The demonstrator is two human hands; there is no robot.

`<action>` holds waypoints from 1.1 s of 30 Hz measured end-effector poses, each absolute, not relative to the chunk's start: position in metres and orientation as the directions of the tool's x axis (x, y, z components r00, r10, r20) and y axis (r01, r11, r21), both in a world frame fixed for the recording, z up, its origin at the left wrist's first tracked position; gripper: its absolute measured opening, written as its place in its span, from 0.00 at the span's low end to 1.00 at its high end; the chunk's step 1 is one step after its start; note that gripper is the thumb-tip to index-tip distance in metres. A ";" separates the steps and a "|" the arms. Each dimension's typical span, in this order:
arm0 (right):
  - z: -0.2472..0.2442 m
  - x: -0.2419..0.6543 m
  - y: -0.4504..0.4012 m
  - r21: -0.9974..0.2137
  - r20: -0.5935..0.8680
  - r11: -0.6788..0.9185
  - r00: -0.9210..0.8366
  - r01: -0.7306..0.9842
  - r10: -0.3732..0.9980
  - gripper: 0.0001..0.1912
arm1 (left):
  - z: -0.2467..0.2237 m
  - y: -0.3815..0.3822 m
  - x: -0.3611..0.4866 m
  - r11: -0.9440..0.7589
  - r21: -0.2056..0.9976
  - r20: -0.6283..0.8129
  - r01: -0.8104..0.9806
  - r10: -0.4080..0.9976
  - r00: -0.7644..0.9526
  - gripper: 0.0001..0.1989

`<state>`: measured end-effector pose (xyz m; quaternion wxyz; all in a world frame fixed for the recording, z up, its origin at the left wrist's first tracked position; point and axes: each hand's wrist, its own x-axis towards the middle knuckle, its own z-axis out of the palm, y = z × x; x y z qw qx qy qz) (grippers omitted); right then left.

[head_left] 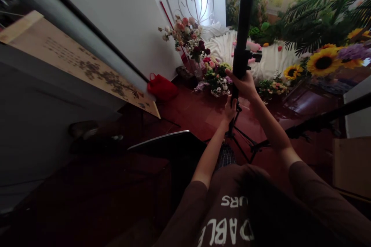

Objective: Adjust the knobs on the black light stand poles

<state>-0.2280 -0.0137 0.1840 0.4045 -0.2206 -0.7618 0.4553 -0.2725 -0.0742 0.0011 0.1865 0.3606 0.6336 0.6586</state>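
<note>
A black light stand (pixel 244 19) rises upright in front of me, its legs spread on the red floor below. My left hand (pixel 230 110) is closed around the lower, thinner part of its pole. Just above, my right hand (pixel 246 85) wraps the thicker section, under a black clamp knob (pixel 255 56). The thumb of that hand lies across the near side of the pole. The stand's top runs out of the picture.
Flower bunches (pixel 188 34) and a white-draped bed (pixel 220 46) are beyond the stand. Sunflowers (pixel 323 61) stand at right. A second black pole (pixel 319 119) slants in from the right. A hanging scroll (pixel 87 63), a red bag (pixel 162 87) and a dark panel (pixel 171 144) are at left.
</note>
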 end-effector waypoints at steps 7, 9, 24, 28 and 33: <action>0.173 -0.197 -0.023 -0.847 0.458 0.529 -0.581 -0.056 0.673 0.25 | 0.001 -0.075 -0.271 -0.144 0.964 0.260 0.222 0.681 -0.684 0.27; 0.164 -0.178 -0.034 -0.851 0.452 0.522 -0.581 -0.054 0.677 0.24 | 0.002 -0.075 -0.270 -0.173 0.957 0.287 0.232 0.673 -0.682 0.28; 0.056 -0.124 -0.090 -0.983 0.097 0.159 -0.493 0.086 0.865 0.23 | -0.005 -0.073 -0.272 -0.154 0.965 0.260 0.213 0.675 -0.691 0.28; 0.050 -0.137 -0.095 -0.998 0.052 0.026 -0.449 -0.064 0.892 0.25 | -0.004 -0.072 -0.272 -0.185 0.959 0.284 0.215 0.674 -0.682 0.29; 0.048 -0.148 -0.083 -0.997 -0.070 -0.046 -0.398 0.069 0.915 0.27 | -0.005 -0.072 -0.273 -0.153 0.960 0.274 0.232 0.674 -0.686 0.28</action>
